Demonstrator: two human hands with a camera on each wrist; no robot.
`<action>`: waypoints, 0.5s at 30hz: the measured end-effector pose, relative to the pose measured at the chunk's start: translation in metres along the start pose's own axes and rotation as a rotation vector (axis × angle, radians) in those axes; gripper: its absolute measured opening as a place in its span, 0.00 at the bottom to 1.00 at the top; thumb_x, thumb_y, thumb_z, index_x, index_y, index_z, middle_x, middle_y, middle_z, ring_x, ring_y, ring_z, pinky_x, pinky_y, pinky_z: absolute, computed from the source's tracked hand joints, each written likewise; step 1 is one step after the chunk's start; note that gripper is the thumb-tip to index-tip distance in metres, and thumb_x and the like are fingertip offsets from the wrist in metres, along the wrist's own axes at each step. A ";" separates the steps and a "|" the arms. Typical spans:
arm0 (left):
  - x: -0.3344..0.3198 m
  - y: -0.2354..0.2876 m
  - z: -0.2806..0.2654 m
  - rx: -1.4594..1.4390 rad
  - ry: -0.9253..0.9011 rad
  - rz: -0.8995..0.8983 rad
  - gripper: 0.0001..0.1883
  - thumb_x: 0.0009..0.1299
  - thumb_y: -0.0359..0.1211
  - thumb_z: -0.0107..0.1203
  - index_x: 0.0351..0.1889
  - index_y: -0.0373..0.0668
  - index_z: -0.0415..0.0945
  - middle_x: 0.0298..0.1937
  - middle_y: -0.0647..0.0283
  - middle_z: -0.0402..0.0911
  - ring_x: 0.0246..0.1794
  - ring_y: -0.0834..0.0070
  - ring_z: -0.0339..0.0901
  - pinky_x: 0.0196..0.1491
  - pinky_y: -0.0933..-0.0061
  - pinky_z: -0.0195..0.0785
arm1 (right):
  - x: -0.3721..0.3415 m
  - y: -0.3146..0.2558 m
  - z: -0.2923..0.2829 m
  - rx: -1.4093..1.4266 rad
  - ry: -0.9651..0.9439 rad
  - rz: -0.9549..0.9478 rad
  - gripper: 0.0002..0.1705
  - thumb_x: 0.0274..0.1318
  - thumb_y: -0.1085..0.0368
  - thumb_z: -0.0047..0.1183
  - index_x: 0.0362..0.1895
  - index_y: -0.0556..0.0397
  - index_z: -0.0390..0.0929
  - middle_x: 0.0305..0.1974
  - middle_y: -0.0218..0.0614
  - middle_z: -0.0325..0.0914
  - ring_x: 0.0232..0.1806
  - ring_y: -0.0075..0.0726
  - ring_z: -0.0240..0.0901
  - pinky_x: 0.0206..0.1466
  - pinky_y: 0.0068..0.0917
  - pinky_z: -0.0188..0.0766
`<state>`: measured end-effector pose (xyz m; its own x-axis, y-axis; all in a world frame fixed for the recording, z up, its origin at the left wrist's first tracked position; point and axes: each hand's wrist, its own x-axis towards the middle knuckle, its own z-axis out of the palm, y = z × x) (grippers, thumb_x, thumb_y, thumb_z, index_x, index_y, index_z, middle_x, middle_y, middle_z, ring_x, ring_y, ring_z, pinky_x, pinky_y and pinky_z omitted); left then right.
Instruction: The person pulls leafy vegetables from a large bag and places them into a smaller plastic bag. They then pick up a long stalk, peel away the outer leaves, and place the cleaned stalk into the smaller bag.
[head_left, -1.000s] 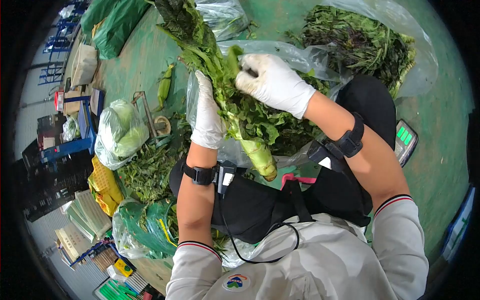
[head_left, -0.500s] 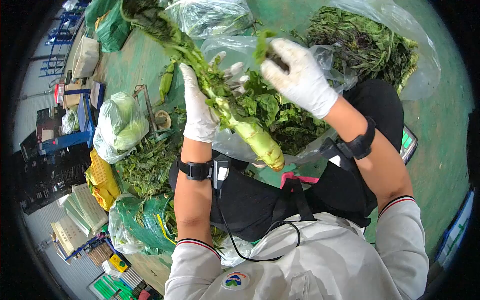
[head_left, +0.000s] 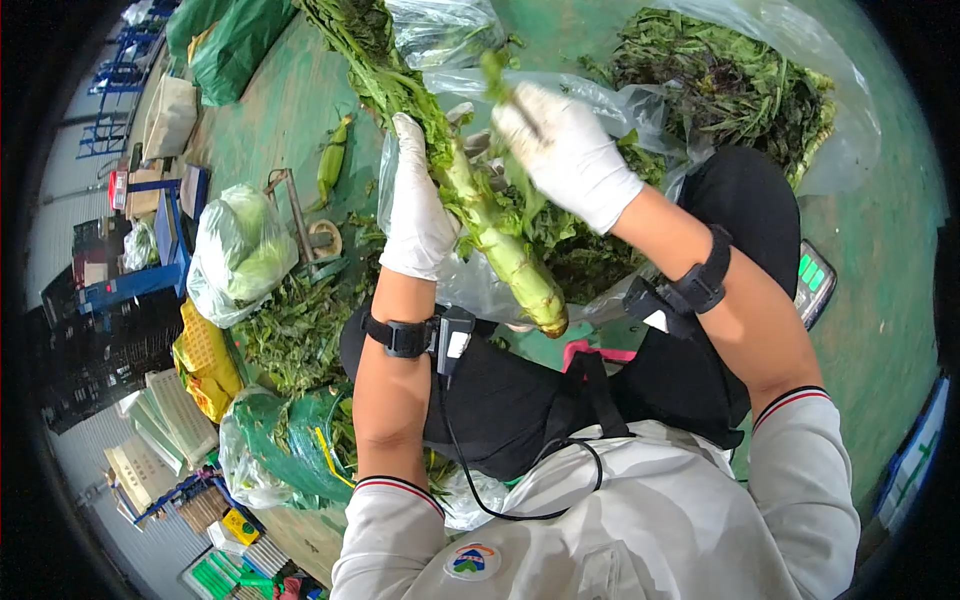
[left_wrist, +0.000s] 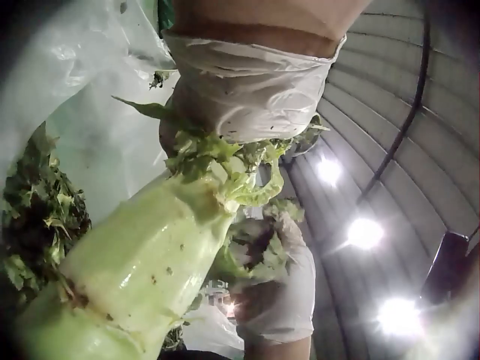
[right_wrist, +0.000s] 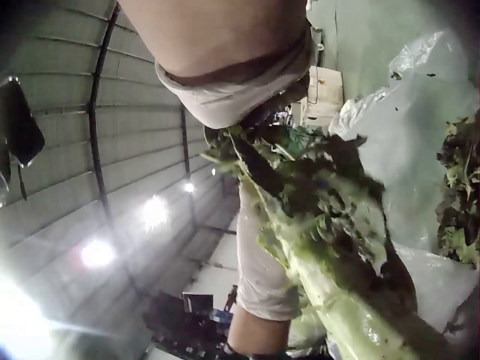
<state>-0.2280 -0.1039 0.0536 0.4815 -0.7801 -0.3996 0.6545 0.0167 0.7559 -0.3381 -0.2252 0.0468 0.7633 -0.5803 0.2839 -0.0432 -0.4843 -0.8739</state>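
Observation:
A long leafy stem vegetable lies slantwise across the gloved left hand, its thick pale butt pointing down toward the lap. The left thumb shows on one side of the stalk and fingertips on the other. Beside the stalk, the gloved right hand pinches a torn green leaf, blurred in the head view. In the left wrist view the pale stalk fills the foreground, with the right hand behind it holding leaf pieces. Leaves cover much of the right wrist view, hiding the right fingers.
Loose leaves lie in an open plastic bag below the hands. A larger leaf pile rests on plastic at the upper right. At left are bagged cabbages and a yellow bag. A scale stands beside the right knee.
The right hand moved away from the stalk with a leaf, then came back nearer to it. The left hand and vegetable shifted slightly, and the stalk's butt now sits further right than at first.

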 end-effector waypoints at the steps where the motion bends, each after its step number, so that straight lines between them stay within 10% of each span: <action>1: 0.005 0.001 -0.007 0.044 -0.073 -0.020 0.40 0.67 0.66 0.35 0.62 0.43 0.64 0.55 0.51 0.72 0.46 0.62 0.75 0.48 0.57 0.72 | 0.005 0.008 -0.001 0.066 0.103 -0.008 0.16 0.62 0.56 0.43 0.39 0.57 0.72 0.32 0.52 0.75 0.35 0.61 0.71 0.37 0.44 0.69; 7: 0.002 0.002 -0.011 0.034 -0.014 0.009 0.44 0.66 0.69 0.30 0.63 0.41 0.60 0.55 0.47 0.72 0.41 0.58 0.77 0.44 0.59 0.72 | 0.018 0.017 -0.036 0.274 0.249 -0.060 0.18 0.62 0.56 0.48 0.39 0.62 0.73 0.32 0.51 0.76 0.34 0.53 0.72 0.40 0.33 0.68; 10: 0.000 0.006 -0.015 0.046 -0.019 0.027 0.44 0.65 0.70 0.32 0.63 0.40 0.60 0.55 0.47 0.72 0.39 0.59 0.78 0.42 0.62 0.73 | 0.016 0.042 -0.067 -0.952 0.223 -0.591 0.15 0.66 0.65 0.44 0.52 0.60 0.73 0.48 0.38 0.76 0.49 0.28 0.71 0.53 0.24 0.66; 11: 0.000 0.007 -0.018 0.053 -0.024 0.038 0.46 0.64 0.70 0.33 0.63 0.39 0.60 0.56 0.47 0.72 0.39 0.60 0.78 0.42 0.63 0.74 | 0.014 0.046 -0.061 -0.414 0.158 -0.337 0.16 0.66 0.66 0.43 0.53 0.60 0.71 0.47 0.39 0.77 0.49 0.34 0.72 0.53 0.26 0.66; 15: -0.001 0.017 -0.030 0.029 -0.026 0.116 0.44 0.66 0.68 0.31 0.62 0.38 0.60 0.52 0.46 0.74 0.33 0.62 0.79 0.35 0.67 0.75 | 0.004 0.032 -0.054 -0.090 0.024 -0.127 0.15 0.61 0.59 0.47 0.39 0.62 0.72 0.35 0.52 0.77 0.37 0.55 0.75 0.39 0.37 0.70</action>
<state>-0.2003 -0.0841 0.0515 0.5372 -0.7900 -0.2955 0.5782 0.0898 0.8110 -0.3709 -0.2789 0.0412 0.7510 -0.5251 0.4002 -0.0053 -0.6109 -0.7917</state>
